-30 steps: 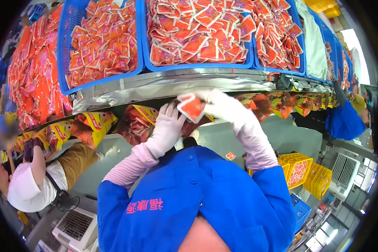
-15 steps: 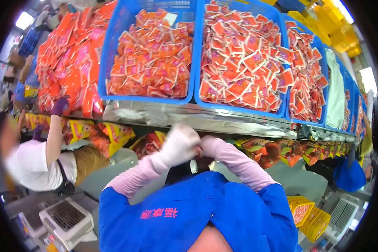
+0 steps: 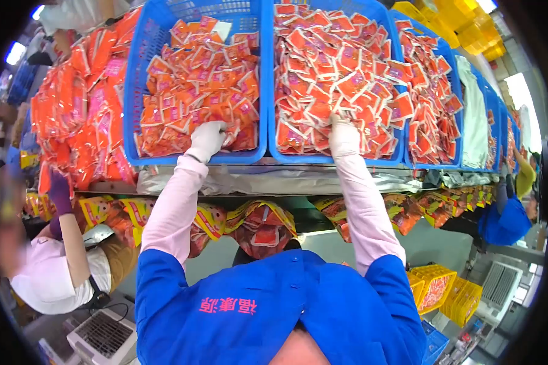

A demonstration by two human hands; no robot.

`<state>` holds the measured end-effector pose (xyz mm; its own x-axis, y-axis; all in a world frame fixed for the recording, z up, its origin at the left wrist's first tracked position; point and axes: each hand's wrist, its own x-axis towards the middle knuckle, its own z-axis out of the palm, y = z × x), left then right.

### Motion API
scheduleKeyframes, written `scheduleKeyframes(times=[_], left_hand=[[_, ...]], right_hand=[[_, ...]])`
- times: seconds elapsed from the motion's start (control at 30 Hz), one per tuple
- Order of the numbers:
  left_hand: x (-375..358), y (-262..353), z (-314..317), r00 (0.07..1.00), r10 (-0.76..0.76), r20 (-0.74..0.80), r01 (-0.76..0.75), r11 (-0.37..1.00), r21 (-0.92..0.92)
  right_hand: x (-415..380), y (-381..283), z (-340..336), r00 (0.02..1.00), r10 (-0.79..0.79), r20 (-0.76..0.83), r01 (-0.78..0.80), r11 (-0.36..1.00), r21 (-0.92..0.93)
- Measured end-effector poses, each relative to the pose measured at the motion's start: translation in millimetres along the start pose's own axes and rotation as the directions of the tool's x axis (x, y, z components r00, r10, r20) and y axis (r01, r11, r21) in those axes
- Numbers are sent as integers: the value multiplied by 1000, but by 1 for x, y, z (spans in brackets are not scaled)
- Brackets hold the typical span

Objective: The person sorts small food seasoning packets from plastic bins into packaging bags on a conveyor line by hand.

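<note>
Your left hand (image 3: 208,140): white glove, fingers curled down among red-orange sachets (image 3: 195,79), at the near side of the left blue crate (image 3: 158,160). You may have a sachet pinched there; the fingertips are partly hidden, so the grip cannot be told.

Your right hand (image 3: 345,139): white glove, reaching over the near rim of the right blue crate (image 3: 304,159), fingertips against white-edged red sachets (image 3: 329,61). Whether you have closed on one cannot be told either.

Sleeves: pale pink below your blue short-sleeved shirt (image 3: 347,304), both arms extended.

Between your arms, below the crates: one yellow-and-red bag (image 3: 265,228), mouth spread, red packets visible inside. Similar bags hang in a row along the bench edge to either side of you.

Along the bench front: a crumpled grey-white sheet (image 3: 249,182).

To your right: a third blue crate (image 3: 432,164) of red sachets, then a white cloth (image 3: 472,115) draped beyond it.

To your left: a heap of larger red packets (image 3: 82,103); beside it, a co-worker's purple-gloved hand (image 3: 59,191).

Floor, right: yellow crates (image 3: 463,301).
</note>
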<state>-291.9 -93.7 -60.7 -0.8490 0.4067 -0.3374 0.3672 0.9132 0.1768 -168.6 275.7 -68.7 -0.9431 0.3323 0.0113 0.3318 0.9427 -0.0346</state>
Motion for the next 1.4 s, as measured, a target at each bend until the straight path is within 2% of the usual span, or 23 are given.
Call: scheduleKeyframes(times=[0.07, 0.1, 0.13, 0.2, 0.23, 0.27, 0.3, 0.43, 0.5, 0.53, 0.63, 0.73, 0.8, 0.83, 0.9, 0.93, 0.97, 1.03, 1.1, 1.13, 1.2, 1.27, 1.4], left_hand=[[-18, -20, 1, 924, 134, -359, -292, 853, -433], [-38, -15, -10, 908, 154, -389, -362, 755, -547], [-62, -6, -21, 909, 150, -389, -358, 759, -544], [-97, 30, -42, 957, 32, -289, -257, 561, -787], [-115, 48, -49, 960, 42, -277, -262, 478, -838], [-132, 62, -51, 966, 59, -250, -253, 398, -882], [-146, 78, -44, 968, 95, -232, -251, 394, -884], [-201, 154, -26, 976, 127, -176, -201, 219, -955], [-214, 186, -4, 928, 226, -296, -353, 280, -893], [-221, 202, 5, 914, 249, -321, -380, 242, -893], [-242, 229, 21, 835, 354, -421, -548, 458, -700], [-251, 237, 28, 744, 460, -484, -656, 642, -398], [-248, 232, 48, 790, 504, -349, -565, 820, -94], [-251, 226, 54, 799, 488, -352, -551, 828, -102], [-253, 209, 56, 815, 482, -322, -521, 853, -39], [-259, 199, 42, 825, 526, -205, -546, 837, -47], [-259, 187, 46, 792, 567, -226, -563, 822, 88], [-248, 163, 73, 720, 659, -217, -619, 752, 227], [-235, 160, 73, 698, 700, -152, -661, 711, 241], [-231, 162, 63, 688, 718, -107, -670, 684, 288], [-237, 161, 52, 541, 778, -320, -810, 584, 48], [-235, 168, 63, 502, 835, -227, -844, 530, 80], [-230, 135, 49, 579, 798, -166, -795, 598, 100]], right_hand=[[-19, -15, -27, 955, -20, -295, 34, 998, 44], [-13, -12, -25, 964, -9, -266, 25, 998, 57], [-4, -5, -22, 973, 6, -233, 10, 998, 67], [19, 5, -24, 991, 79, 110, -91, 990, 104], [7, 8, -34, 1000, 20, 5, -21, 975, 222], [2, 9, -51, 985, 125, 117, -161, 903, 399], [10, 28, -23, 998, 39, 58, -55, 951, 304], [-28, 11, -63, 988, -15, 156, -54, 902, 428], [-30, -12, -59, 970, -51, 236, 0, 977, 212], [-27, -16, -46, 973, -112, 204, 75, 981, 180], [-9, -15, -20, 948, -149, 281, 91, 974, 208], [-34, -9, -76, 983, -185, 19, 183, 980, 71], [-62, 6, -112, 957, -248, -152, 291, 822, 489], [-87, 5, -143, 960, -261, 102, 80, 603, 794], [-143, 6, -156, 858, -464, 219, 41, 488, 872], [-168, -4, -162, 819, -550, 161, 246, 591, 768], [-186, -11, -142, 770, -552, 321, 236, 713, 660], [-208, -37, -102, 713, -532, 457, 502, 842, 196], [-202, -88, -73, 589, -405, 699, 416, 894, 168], [-187, -109, -71, 608, -439, 662, 437, 881, 182], [-190, -130, -66, 548, -516, 658, 477, 839, 261], [-186, -136, -62, 487, -567, 664, 515, 801, 306], [-178, -136, -58, 367, -623, 691, 538, 748, 388]])
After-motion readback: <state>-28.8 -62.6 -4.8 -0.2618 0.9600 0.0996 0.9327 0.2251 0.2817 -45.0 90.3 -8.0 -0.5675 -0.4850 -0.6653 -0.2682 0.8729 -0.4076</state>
